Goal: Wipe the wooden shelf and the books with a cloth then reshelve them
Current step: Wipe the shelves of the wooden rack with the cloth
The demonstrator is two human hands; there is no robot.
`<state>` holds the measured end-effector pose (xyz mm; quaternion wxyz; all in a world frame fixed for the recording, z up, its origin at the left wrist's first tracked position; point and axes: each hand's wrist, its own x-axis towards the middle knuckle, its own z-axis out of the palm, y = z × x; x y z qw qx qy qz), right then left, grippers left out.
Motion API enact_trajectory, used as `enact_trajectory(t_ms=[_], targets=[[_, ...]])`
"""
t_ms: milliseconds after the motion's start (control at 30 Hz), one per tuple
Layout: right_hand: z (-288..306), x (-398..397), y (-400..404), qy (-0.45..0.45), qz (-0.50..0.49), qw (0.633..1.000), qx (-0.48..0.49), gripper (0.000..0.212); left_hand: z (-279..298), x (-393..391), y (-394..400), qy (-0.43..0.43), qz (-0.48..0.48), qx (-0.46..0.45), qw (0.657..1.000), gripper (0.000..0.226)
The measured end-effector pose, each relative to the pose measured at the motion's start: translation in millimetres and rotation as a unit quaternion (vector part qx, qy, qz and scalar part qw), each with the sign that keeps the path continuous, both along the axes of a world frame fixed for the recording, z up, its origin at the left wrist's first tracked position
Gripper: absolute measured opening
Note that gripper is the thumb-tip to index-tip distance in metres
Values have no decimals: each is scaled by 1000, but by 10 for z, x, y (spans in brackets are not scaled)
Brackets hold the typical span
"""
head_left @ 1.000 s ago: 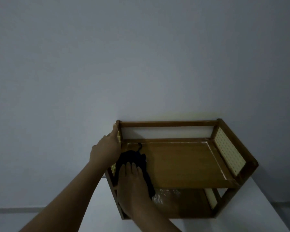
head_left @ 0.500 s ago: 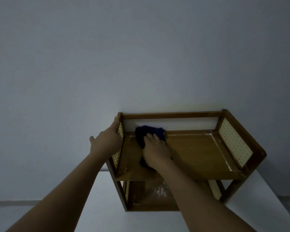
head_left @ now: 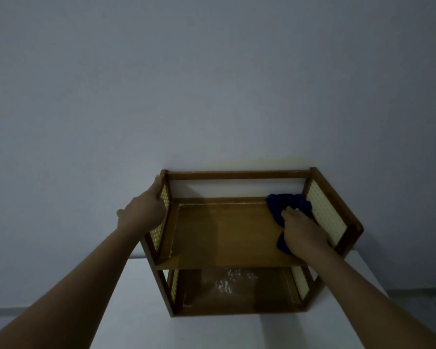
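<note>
Right hand (head_left: 303,230) flat, fingers straight and together, pressing a dark blue cloth (head_left: 285,206) onto the upper board of the wooden shelf (head_left: 227,230) — far right corner, cloth touching the pale perforated side panel (head_left: 325,215). Right forearm reaching in from the lower right. Left hand (head_left: 143,212) laid open against the outside of the shelf's left side frame, fingertips up at the top rear corner — arm stretched from the lower left. Shelf standing on a white table (head_left: 141,311), against a plain wall (head_left: 212,84).
</note>
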<state>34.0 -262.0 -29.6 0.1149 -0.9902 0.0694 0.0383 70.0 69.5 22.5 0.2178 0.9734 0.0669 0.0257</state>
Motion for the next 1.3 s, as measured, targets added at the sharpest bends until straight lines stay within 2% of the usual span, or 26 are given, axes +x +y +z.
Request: enact_trajectory(t_ms=[267,367,433,533,633,733,833,1033,1100,1233,1300], targets=[[-60,-568,123,-11,19,992,121,56,80,-58,-54,19,22,-2,1000,66],[8,-659,666,-35,41,992,116,56,83,-65,-59,16,19,-18,1000,67],[75,-720,1168,-48,100,987,118,57,86,-54,-55,17,20,-24,999,68],[90,-789,1889,-62,191,976,88,48,63,-36,-37,15,14,-23,1000,69],[-36,-771,2184,-93,217,969,68,38,59,-13,-4,12,-1,-24,1000,71],[-111,-785,2013,-124,232,960,95,39,96,-45,-19,17,-8,21,1000,72],[9,-838,1615,-117,213,965,97,49,124,-85,-46,17,-13,40,999,70],[54,-920,196,-82,30,990,111,41,131,-117,-71,20,-12,25,999,71],[27,-926,-99,-64,0,991,114,40,125,-131,-80,12,-11,-1,1000,71],[-66,-868,177,-76,19,993,88,47,106,-112,-50,4,-11,-40,999,72],[-113,-822,628,-94,100,986,96,47,104,-100,-60,4,-13,-37,999,72]])
